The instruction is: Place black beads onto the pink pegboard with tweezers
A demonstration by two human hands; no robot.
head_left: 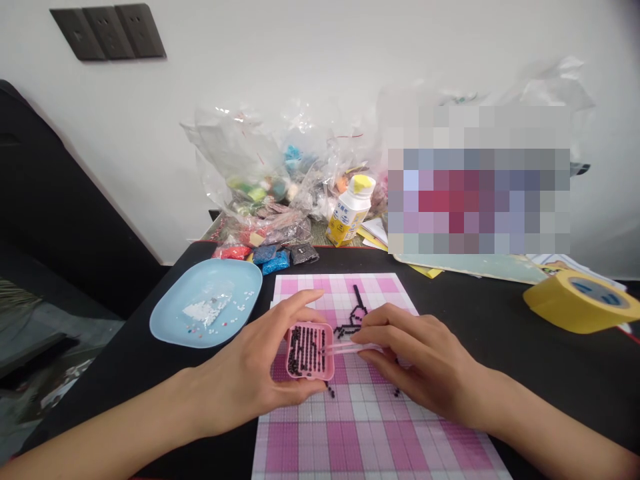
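Observation:
My left hand (260, 357) grips a small pink bead tray (331, 367) by its sides, thumb below and fingers above. Grooves in the tray hold rows of tiny black beads (307, 347), with a looser heap along its left side. My right hand (425, 360) pinches white tweezers (345, 347), whose tips reach over the tray's right rim to the beads. Beneath both hands lies a pink-and-white checked pegboard sheet (345, 433). On it, black beads form a thin outline (357, 310), partly hidden by my right hand.
A light blue plate (170, 293) at the left carries a clear packet and scattered white beads. Small bead bags (275, 261), a yellow-and-white bottle (350, 210) and clear plastic bags (240, 153) stand at the back. A yellow tape roll (560, 307) lies at the right.

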